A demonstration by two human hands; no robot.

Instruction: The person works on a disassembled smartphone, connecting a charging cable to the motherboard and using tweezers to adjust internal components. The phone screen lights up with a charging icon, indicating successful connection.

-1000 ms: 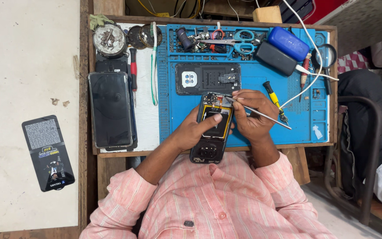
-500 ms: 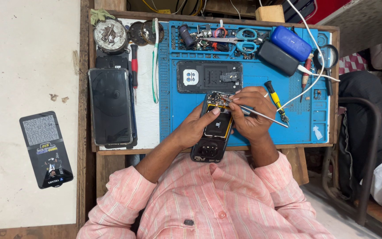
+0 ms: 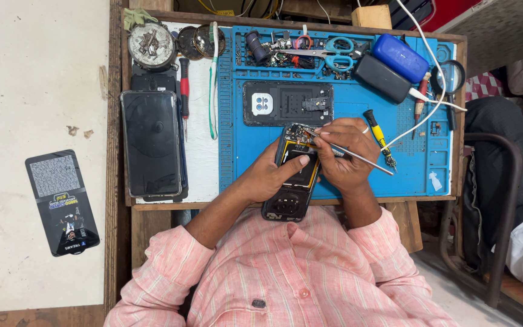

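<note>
Slightly lower now, the right hand [image 3: 343, 154] pinches thin metal tweezers [image 3: 349, 151]; the left hand [image 3: 267, 178] grips the opened phone [image 3: 295, 181] near the blue mat's [image 3: 243, 151] front edge.

An opened phone [image 3: 293, 175] is gripped from the left by the left hand [image 3: 270, 175], thumb laid across its dark middle, over the near edge of the blue work mat [image 3: 243, 145]. Thin metal tweezers [image 3: 349, 150] are pinched in the right hand [image 3: 343, 154], tips set at the phone's top end. A removed back cover [image 3: 287, 103] is seen lying just beyond. A yellow-handled screwdriver [image 3: 379, 138] is lying beside the right hand. 1 dark phone [image 3: 151, 144] is lying face up at the left.
</note>
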